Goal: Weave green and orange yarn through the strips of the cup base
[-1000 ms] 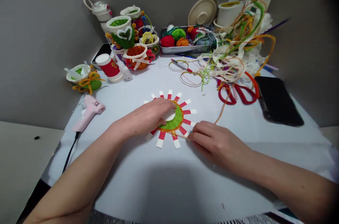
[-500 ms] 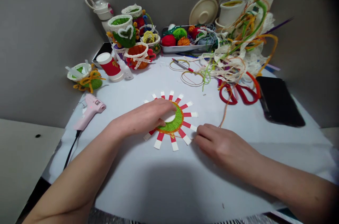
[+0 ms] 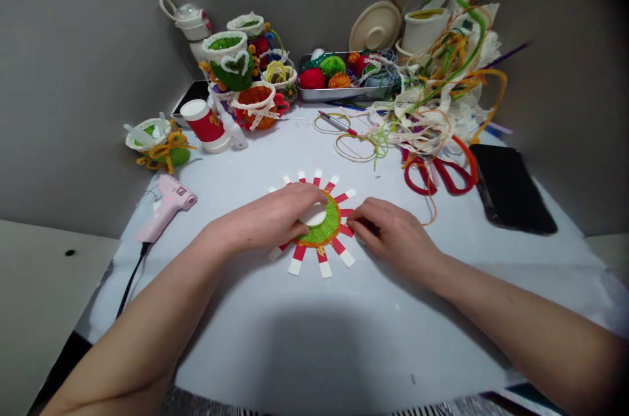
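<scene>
A paper cup cut into splayed red-and-white strips (image 3: 323,268) lies flat on the table, its round base in the centre. Green yarn (image 3: 322,232) is woven round the base, with an orange ring of yarn outside it. My left hand (image 3: 280,213) lies over the cup's left side, thumb and fingers gripping around the base. At the right-hand strips, my right hand (image 3: 388,229) pinches with closed fingertips. Orange yarn (image 3: 434,209) trails from behind that hand towards the scissors; the pinched part is hidden by the fingers.
A pink glue gun (image 3: 170,203) lies at left. Yarn-covered cups (image 3: 230,69) and a tray of yarn balls (image 3: 344,94) stand behind. Red-handled scissors (image 3: 452,177), tangled lace (image 3: 422,118) and a black phone (image 3: 514,190) are at right. A pen (image 3: 338,122) lies mid-table.
My right hand has moved left and slightly up, from the strip tips to closer in against the cup. The orange yarn behind it has shifted. My left hand stays in place.
</scene>
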Demonstrator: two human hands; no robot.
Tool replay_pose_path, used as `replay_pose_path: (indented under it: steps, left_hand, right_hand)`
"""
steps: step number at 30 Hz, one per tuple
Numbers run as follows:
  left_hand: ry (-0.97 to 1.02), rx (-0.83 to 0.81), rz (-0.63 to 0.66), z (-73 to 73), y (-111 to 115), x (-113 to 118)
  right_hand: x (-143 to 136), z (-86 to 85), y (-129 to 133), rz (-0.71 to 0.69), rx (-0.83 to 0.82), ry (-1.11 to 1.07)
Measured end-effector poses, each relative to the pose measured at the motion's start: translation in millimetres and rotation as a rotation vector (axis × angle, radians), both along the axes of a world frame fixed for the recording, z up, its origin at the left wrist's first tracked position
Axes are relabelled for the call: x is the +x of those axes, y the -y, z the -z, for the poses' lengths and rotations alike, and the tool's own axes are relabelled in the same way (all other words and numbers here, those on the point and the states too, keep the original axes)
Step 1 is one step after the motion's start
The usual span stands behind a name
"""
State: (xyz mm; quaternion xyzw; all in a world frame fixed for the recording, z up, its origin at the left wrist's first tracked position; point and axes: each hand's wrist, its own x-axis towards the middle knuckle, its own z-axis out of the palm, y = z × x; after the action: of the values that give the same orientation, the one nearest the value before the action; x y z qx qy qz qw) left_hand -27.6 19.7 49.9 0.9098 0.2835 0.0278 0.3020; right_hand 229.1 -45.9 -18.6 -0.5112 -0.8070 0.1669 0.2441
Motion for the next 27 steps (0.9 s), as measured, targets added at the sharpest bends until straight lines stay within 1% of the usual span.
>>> replay_pose_path:
  steps: [2, 5, 7, 9, 13, 15, 18, 22, 27]
  left_hand:
    - [0.044, -0.008, -0.008, -1.2, 1, 0]
    - [0.044, -0.004, -0.093, -2.2, 4, 2]
    - [0.017, 0.027, -0.151, -1.5, 5, 5]
    - [-0.001, 0.076, -0.171, 0.1, 6, 8]
    - [-0.005, 0.146, -0.123, 2.9, 4, 6]
    - [0.007, 0.142, -0.091, 3.1, 2, 3]
    - [0.032, 0.092, -0.037, 2.5, 0, -1]
    - [0.029, 0.036, 0.004, 0.5, 0, 0]
    - [0.01, 0.024, 0.055, -1.8, 0, 0]
  right_hand:
    - [0, 0.2, 0, 0.001, -0.008, 0.001]
    - [0, -0.4, 0, 0.006, -0.019, 0.011]
    - [0, -0.8, 0, 0.005, -0.023, 0.016]
    - [1, -1.1, 0, -0.003, -0.02, 0.007]
    - [4, -3.2, 2, -0.066, -0.009, -0.052]
    - [5, -5.9, 5, -0.111, 0.007, -0.076]
    - [7, -11.7, 12, -0.177, 0.056, -0.074]
    - [9, -20.1, 21, -0.266, 0.104, 0.016]
    - [9, -27.3, 32, -0.427, 0.175, 0.175]
